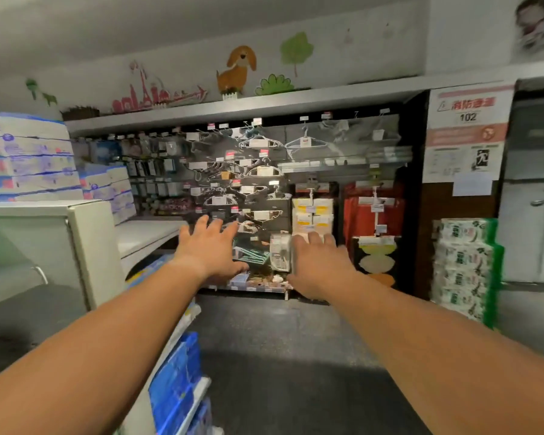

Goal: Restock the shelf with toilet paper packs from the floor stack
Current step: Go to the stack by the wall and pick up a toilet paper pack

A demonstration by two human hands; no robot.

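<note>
Both my arms stretch forward over the aisle floor. My left hand is spread flat with straight fingers and holds nothing. My right hand is also held out with relaxed fingers and is empty. A stack of green-and-white toilet paper packs stands on the floor at the right, well away from both hands. On the left, a white shelf unit carries blue-and-white tissue packs on top. More blue packs sit on its lower shelves near my left forearm.
Straight ahead a dark pegboard wall holds hangers and small packaged goods. A red and yellow display stands beside it. A fire-safety notice hangs at the right, next to a grey cabinet. The grey floor runs between the shelves.
</note>
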